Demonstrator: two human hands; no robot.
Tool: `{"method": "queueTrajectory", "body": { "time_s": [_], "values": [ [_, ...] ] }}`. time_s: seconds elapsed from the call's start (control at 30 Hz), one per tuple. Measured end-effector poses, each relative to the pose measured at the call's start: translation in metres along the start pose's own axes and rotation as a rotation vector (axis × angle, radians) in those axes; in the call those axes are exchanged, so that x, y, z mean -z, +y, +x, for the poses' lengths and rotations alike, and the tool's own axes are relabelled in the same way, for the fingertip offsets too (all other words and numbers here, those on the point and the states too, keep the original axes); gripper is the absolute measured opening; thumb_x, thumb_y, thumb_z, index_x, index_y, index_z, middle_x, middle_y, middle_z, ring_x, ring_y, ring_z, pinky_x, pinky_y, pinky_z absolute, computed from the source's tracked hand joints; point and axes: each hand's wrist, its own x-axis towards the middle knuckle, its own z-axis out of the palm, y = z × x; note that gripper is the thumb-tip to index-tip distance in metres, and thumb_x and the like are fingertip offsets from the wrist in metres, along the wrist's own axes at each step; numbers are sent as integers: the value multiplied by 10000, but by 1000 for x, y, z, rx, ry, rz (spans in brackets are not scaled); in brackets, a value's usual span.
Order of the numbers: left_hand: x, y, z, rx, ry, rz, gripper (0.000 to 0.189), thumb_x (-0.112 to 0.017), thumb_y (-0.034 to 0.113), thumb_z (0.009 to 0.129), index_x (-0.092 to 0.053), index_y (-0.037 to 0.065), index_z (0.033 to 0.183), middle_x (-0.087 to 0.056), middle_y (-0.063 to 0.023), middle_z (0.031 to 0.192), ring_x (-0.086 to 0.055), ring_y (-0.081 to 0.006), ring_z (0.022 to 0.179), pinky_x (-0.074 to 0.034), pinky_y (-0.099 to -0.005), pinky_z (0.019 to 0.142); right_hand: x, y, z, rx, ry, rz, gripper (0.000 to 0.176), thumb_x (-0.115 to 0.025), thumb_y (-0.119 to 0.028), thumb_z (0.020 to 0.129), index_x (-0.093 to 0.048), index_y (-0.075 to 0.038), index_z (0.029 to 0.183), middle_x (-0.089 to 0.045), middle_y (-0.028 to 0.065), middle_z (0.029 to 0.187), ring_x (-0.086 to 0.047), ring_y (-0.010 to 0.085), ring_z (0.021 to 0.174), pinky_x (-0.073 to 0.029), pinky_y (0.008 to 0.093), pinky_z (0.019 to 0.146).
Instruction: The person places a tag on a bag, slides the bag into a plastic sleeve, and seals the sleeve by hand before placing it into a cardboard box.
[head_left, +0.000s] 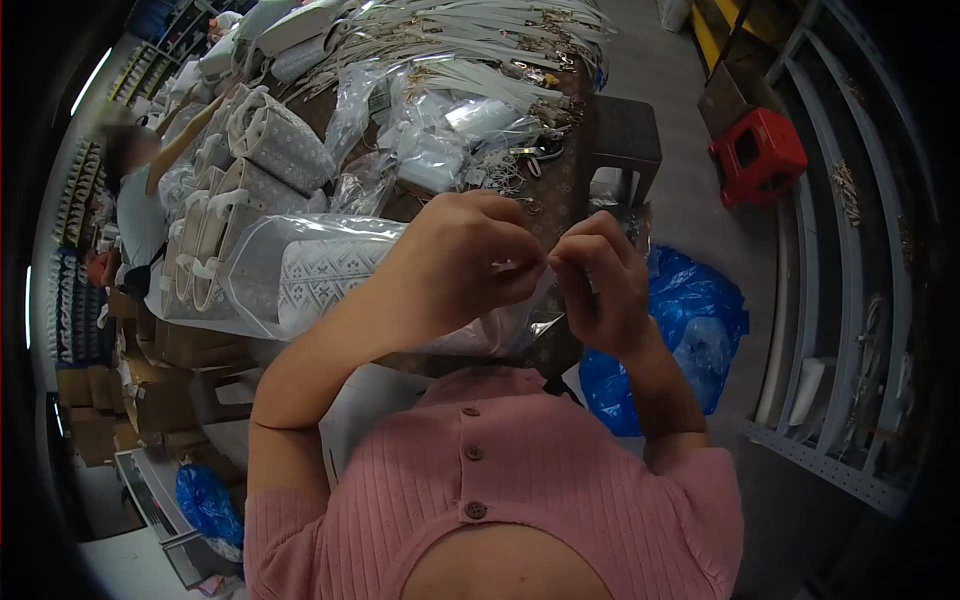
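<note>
A pink top (pixel 520 480) fills the near edge and hides the lap. Above it the left hand (pixel 470 265) and right hand (pixel 600 285) meet fingertip to fingertip, both pinched narrow on a pale scrap (pixel 508 266) too small and finger-covered to identify. The scrap is held over a bagged white purse (pixel 320 275) on the worktop (pixel 560 200), whose near edge the arms hide. Farther off, heaped white straps (pixel 470 40) are cut off by the top edge.

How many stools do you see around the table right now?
2. A red stool stands on the floor near the shelving; a dark brown stool sits beside the table. More may be hidden behind the table.
</note>
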Motion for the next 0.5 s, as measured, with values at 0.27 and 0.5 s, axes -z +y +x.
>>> {"method": "queueTrajectory", "body": {
  "time_s": [0.27, 0.5],
  "values": [
    [10, -15, -29, -41, 57, 197, 211, -687, -42, 605, -662, 28, 803, -584, -74, 744, -569, -214, 661, -464, -305, 563, 1, 3, -10, -7, 26, -70, 124, -599, 18, 756, -516, -15, 842, -526, 121, 788, -529, 251, 680, -436, 319, 569],
    [12, -14, -32, -127, 53, 188, 251, -692, -39, 599, -656, 23, 839, -584, -77, 771, -563, -219, 685, -463, -310, 574, 4, -11, 1, -124, -36, -19, 79, -638, -41, 766, -563, -36, 792, -550, 72, 752, -564, 190, 665, -454, 275, 586]
  ]
}}
